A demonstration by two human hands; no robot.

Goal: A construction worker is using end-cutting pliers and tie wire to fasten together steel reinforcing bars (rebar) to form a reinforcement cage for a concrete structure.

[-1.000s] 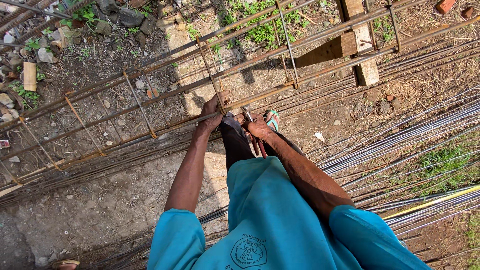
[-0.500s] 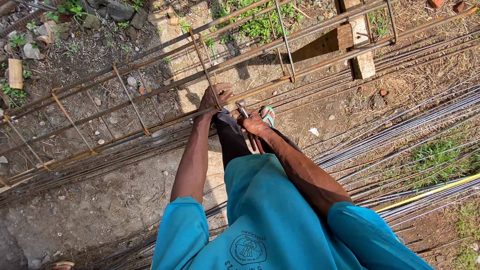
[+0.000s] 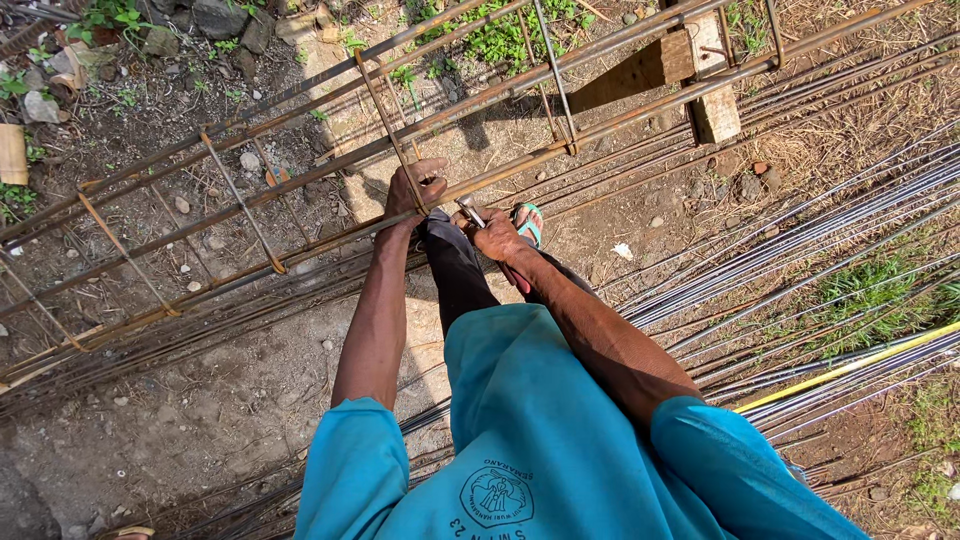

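Hands [image 3: 455, 205] on rusty ribbed rebar cage [image 3: 300, 180]

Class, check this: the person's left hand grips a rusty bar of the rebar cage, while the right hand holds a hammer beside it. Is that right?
Not quite. The head view shows the left hand gripping a bar of the rebar cage, but the right hand holds a small metal plier-like tool at the joint, not a hammer. The rest stands.

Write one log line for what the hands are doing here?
left hand: grips rebar cage | right hand: holds small metal tool at joint | loose rebar on ground
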